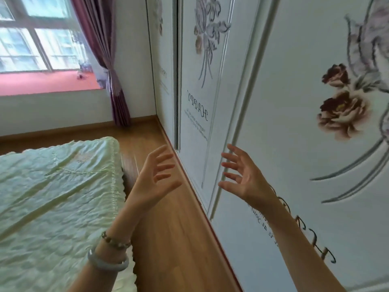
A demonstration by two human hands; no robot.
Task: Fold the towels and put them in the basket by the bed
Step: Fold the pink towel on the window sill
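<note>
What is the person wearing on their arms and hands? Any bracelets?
Both arms are bare, with no sleeves or gloves. The left hand has two bracelets at its wrist: a beaded bracelet and a smooth pale bangle. The right hand shows no jewellery.

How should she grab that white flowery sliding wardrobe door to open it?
No handle shows, so the best grip is probably the upright raised edge of the white sliding wardrobe door with grey flowers, where it overlaps the panel behind. Her open right hand sits just in front of it; she could hook her fingertips there from the front and push sideways. Her left hand is open too.
</note>
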